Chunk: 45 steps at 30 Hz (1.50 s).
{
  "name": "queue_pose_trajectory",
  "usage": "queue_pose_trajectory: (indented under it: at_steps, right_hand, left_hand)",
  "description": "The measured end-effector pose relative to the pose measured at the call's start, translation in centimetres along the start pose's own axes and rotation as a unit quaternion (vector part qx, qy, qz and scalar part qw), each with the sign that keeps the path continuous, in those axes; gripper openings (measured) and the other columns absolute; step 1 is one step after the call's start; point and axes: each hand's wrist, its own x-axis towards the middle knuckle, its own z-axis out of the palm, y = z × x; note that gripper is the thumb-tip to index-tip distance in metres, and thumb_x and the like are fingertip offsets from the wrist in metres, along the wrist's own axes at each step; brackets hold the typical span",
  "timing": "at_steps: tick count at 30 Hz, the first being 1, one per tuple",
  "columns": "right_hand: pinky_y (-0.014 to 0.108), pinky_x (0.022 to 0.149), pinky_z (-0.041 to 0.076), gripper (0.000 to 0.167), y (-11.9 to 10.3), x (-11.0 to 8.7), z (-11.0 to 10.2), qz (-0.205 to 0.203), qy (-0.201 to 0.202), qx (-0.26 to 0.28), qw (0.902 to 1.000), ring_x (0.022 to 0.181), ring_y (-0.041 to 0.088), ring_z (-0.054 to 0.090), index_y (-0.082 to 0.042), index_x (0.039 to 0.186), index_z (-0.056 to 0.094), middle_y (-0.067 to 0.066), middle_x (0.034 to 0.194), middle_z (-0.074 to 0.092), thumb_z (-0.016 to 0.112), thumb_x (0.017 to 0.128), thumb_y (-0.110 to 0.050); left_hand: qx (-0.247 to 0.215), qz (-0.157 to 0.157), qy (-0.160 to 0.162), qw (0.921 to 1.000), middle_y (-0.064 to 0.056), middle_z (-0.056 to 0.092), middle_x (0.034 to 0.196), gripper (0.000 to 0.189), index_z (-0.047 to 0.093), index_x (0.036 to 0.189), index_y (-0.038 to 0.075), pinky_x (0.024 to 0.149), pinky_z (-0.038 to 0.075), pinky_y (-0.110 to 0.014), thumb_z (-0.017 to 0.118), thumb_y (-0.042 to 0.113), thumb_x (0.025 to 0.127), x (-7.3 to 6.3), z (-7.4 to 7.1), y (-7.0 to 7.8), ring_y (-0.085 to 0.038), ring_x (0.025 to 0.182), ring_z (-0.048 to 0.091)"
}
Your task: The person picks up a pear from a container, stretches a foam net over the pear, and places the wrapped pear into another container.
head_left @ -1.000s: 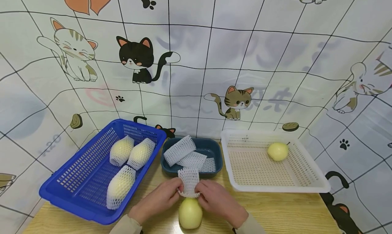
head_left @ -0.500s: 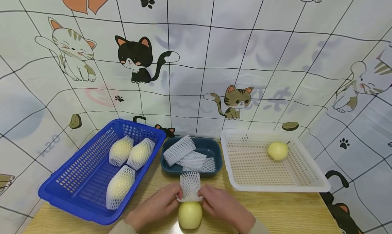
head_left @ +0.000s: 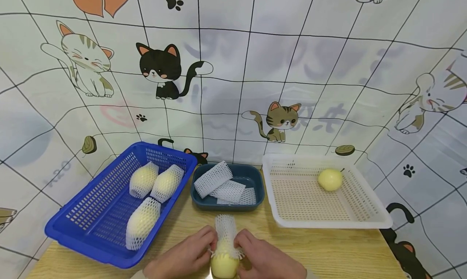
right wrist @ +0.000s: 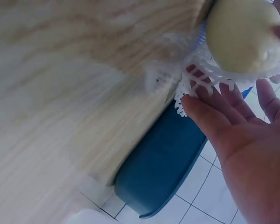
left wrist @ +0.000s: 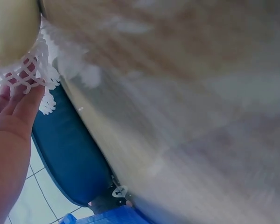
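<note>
A pale yellow pear (head_left: 224, 267) stands on the table at the front in the head view. Its upper part is inside a white foam net sleeve (head_left: 226, 230), whose narrow end points toward the wall. My left hand (head_left: 189, 252) pinches the sleeve's open rim on one side, and my right hand (head_left: 270, 256) pinches it on the other. In the left wrist view, fingers (left wrist: 25, 105) press through the mesh beside the pear (left wrist: 14, 28). The right wrist view has the thumb and fingers (right wrist: 207, 112) at the net's edge, with the pear (right wrist: 242, 37) against it.
Behind the hands sits a dark teal tub (head_left: 228, 207) with several foam sleeves (head_left: 213, 179). At the left, a blue basket (head_left: 87, 246) contains 3 net-wrapped pears (head_left: 168, 183). A white basket (head_left: 299, 206) at the right holds one bare pear (head_left: 330, 179).
Both hands have drawn the foam sleeve away from the tub toward the front and down over the pear's top. The pear, uncovered before, is now partly inside the net.
</note>
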Motion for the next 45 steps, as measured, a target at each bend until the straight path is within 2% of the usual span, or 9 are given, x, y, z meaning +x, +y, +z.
queue_pose_trajectory:
  at_steps: [5, 10, 13, 19, 25, 31, 35, 39, 45]
  right_hand:
    - [0.014, 0.078, 0.047, 0.062, 0.0, -0.1, 0.4, 0.04, -0.016, 0.05, 0.9978, 0.094, 0.0, 0.054, -0.024, 0.131, 0.042, -0.013, 0.118, 0.045, 0.073, 0.09, -0.058]
    - [0.018, 0.083, 0.05, 0.075, -0.3, -0.3, 0.9, 0.08, -0.004, 0.072, 0.9942, 0.1, 0.0, 0.055, -0.02, 0.142, 0.041, -0.012, 0.124, 0.051, 0.074, 0.088, -0.06]
    - [0.029, 0.096, 0.053, 0.09, -0.8, -0.4, 1.1, 0.126, -0.01, 0.072, 0.9894, 0.118, 0.006, 0.056, -0.017, 0.154, 0.037, -0.006, 0.14, 0.053, 0.071, 0.087, -0.067]
    - [0.06, 0.106, 0.046, 0.103, -1.2, -0.4, 1.8, 0.116, -0.027, -0.036, 0.9922, 0.142, 0.031, 0.046, -0.006, 0.163, 0.025, 0.018, 0.159, 0.042, 0.061, 0.092, -0.07]
    - [0.054, 0.101, 0.051, 0.096, -1.1, -0.4, 2.1, 0.098, -0.022, -0.068, 0.9926, 0.128, 0.029, 0.06, 0.0, 0.159, 0.033, 0.016, 0.145, 0.057, 0.06, 0.095, -0.067]
    - [0.036, 0.086, 0.058, 0.093, -1.3, -0.5, 2.4, 0.094, -0.01, -0.051, 0.9942, 0.112, 0.021, 0.066, -0.003, 0.159, 0.033, 0.014, 0.134, 0.065, 0.059, 0.096, -0.066]
    - [0.035, 0.09, 0.058, 0.086, -1.4, -0.7, 2.7, 0.071, 0.018, -0.026, 0.997, 0.119, 0.021, 0.064, -0.005, 0.162, 0.028, 0.019, 0.144, 0.059, 0.06, 0.1, -0.056]
    - [0.039, 0.096, 0.056, 0.079, -1.5, -0.8, 2.8, 0.061, 0.07, -0.022, 0.9955, 0.128, 0.025, 0.061, -0.008, 0.162, 0.03, 0.017, 0.152, 0.052, 0.062, 0.102, -0.048]
    - [0.034, 0.085, 0.06, 0.065, -2.3, -0.5, 2.8, 0.056, 0.164, -0.028, 0.9845, 0.118, 0.026, 0.066, -0.005, 0.156, 0.042, 0.017, 0.149, 0.055, 0.064, 0.104, -0.036]
  left_hand:
    - [-0.066, -0.066, -0.043, 0.9947, 0.013, 0.053, 0.119, 0.037, 0.05, 0.12, 0.029, 0.088, 0.05, -0.021, 0.069, 0.011, 0.094, -0.6, -0.2, 0.1, -0.002, 0.104, 0.053]
    - [-0.172, -0.164, -0.094, 0.9667, 0.003, 0.047, 0.15, 0.074, 0.035, 0.154, 0.025, 0.106, 0.047, -0.029, 0.075, 0.043, 0.094, -0.8, -0.4, 0.9, -0.009, 0.131, 0.05]
    - [-0.2, -0.181, -0.1, 0.9579, 0.0, 0.035, 0.162, 0.098, 0.019, 0.165, 0.025, 0.113, 0.04, -0.032, 0.076, 0.056, 0.091, -0.9, -0.2, 1.6, -0.016, 0.143, 0.041]
    - [-0.163, -0.149, -0.087, 0.9714, -0.009, 0.017, 0.17, 0.116, 0.005, 0.167, 0.016, 0.12, 0.029, -0.037, 0.075, 0.062, 0.087, -0.9, 0.9, 2.3, -0.027, 0.152, 0.026]
    - [-0.049, -0.091, -0.073, 0.9919, -0.028, 0.022, 0.165, 0.11, 0.01, 0.164, -0.002, 0.117, 0.037, -0.042, 0.072, 0.055, 0.093, -1.0, 1.7, 2.2, -0.039, 0.148, 0.032]
    - [-0.038, -0.108, -0.073, 0.9907, -0.03, 0.023, 0.165, 0.1, 0.017, 0.164, 0.002, 0.107, 0.048, -0.043, 0.072, 0.05, 0.095, -0.8, 1.8, 2.2, -0.043, 0.142, 0.043]
    - [-0.03, -0.101, -0.056, 0.9928, -0.031, 0.025, 0.163, 0.095, 0.02, 0.164, 0.003, 0.105, 0.05, -0.045, 0.069, 0.049, 0.097, -1.0, 1.8, 2.1, -0.043, 0.139, 0.045]
    - [-0.012, -0.087, -0.015, 0.996, -0.029, 0.031, 0.162, 0.088, 0.023, 0.164, 0.004, 0.106, 0.049, -0.046, 0.067, 0.046, 0.1, -1.2, 1.9, 2.0, -0.041, 0.14, 0.046]
    - [0.037, -0.062, 0.073, 0.9947, -0.02, 0.039, 0.161, 0.074, 0.032, 0.162, 0.008, 0.101, 0.053, -0.046, 0.065, 0.037, 0.103, -1.0, 2.0, 2.4, -0.035, 0.136, 0.052]
